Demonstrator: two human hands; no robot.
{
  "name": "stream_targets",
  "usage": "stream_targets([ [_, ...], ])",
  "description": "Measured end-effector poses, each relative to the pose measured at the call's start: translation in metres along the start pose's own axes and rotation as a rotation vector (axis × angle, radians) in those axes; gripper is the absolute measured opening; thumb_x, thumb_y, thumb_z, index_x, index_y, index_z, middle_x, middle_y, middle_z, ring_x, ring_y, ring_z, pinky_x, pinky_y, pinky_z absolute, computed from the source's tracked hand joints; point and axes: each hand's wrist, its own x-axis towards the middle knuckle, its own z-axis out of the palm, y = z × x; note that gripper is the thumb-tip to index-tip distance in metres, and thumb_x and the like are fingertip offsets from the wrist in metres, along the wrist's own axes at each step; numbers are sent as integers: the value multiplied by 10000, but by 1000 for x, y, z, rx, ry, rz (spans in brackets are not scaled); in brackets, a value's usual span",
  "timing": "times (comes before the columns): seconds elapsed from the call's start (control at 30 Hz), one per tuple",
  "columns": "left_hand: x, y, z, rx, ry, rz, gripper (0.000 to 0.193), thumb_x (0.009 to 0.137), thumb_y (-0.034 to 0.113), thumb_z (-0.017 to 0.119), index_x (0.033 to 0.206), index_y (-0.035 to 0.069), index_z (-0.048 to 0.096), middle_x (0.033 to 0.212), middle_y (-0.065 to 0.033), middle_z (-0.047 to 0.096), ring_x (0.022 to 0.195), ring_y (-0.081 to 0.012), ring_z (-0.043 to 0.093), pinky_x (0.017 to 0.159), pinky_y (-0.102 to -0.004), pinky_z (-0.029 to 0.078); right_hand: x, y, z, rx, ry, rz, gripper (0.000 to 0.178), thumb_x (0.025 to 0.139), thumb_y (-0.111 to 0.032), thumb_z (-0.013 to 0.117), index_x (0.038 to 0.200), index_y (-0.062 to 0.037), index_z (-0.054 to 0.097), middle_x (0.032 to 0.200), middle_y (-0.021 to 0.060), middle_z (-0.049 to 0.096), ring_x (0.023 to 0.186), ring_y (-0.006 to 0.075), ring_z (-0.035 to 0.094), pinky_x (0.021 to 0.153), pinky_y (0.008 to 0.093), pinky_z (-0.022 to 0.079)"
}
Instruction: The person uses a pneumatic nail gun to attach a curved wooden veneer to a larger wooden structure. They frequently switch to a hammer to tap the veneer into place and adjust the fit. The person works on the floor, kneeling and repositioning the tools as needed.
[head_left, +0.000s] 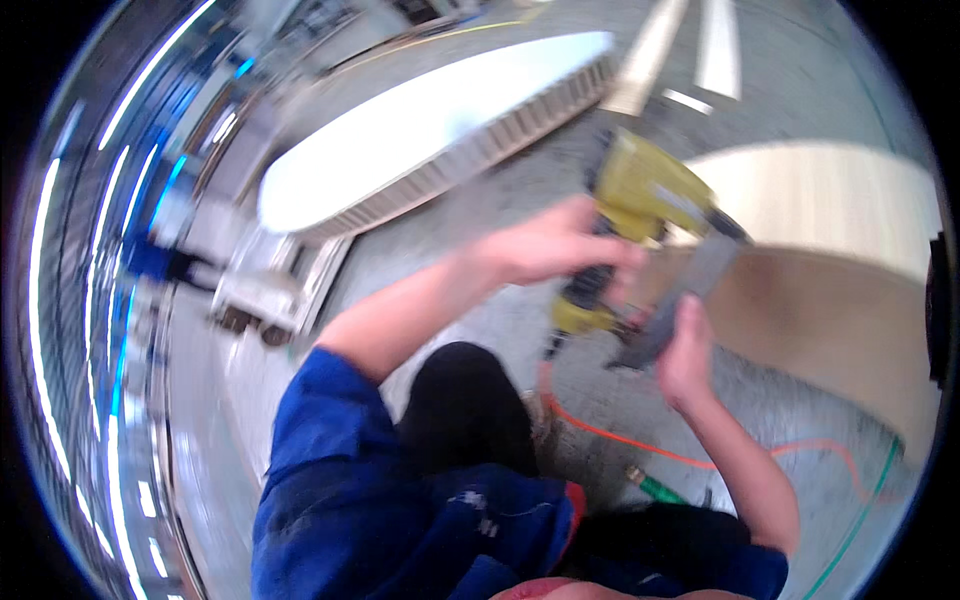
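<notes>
A yellow and black pneumatic nail gun (650, 185) is held up in front of me, its long dark grey magazine (690, 295) slanting down toward me. My left hand (575, 245) is wrapped round its black handle. My right hand (687, 355) is closed against the lower part of the magazine; motion blur softens its fingers. From the base of the handle an orange air hose (600, 430) runs down and off to the right. Just beyond the gun stands a curved wooden panel (820, 200), pale on top with a brown side face.
A long white-topped oval piece with ribbed sides (440, 120) lies across the far left. Pale wood strips (718, 50) rest on the grey floor beyond. A green hose fitting (655, 487) lies near my legs. Another person (160, 262) stands far left by a low wheeled cart (265, 300).
</notes>
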Motion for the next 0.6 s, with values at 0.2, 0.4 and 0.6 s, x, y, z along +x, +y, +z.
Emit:
stream_targets([
  [0.2, -36, -133, 5, -411, -107, -161, 556, 938, 222, 733, 1414, 44, 506, 1208, -81, 687, 1159, -207, 628, 1032, -408, 483, 6, 45, -67, -630, -151, -16, 439, 1100, -376, 426, 1057, 27, 595, 871, 110, 664, 780, 180, 654, 722, 355, 538],
  [0.4, -47, -249, 46, -1011, -4, -367, 528, 968, 196, 694, 1421, 58, 459, 1299, -100, 652, 1215, -266, 623, 1066, -466, 475, -14, 53, -103, -949, -231, -102, 223, 1031, -230, 559, 1015, -14, 610, 827, 126, 628, 760, 206, 618, 714, 383, 495],
  [0.6, -66, -402, 12, -1250, 20, -502, 381, 975, 296, 679, 1261, 57, 601, 1208, -85, 690, 1174, -251, 635, 1030, -432, 488, -165, 105, -221, -1434, -126, 117, 285, 866, -177, 722, 1075, -11, 621, 941, 182, 669, 842, 351, 653, 769, 438, 514],
])
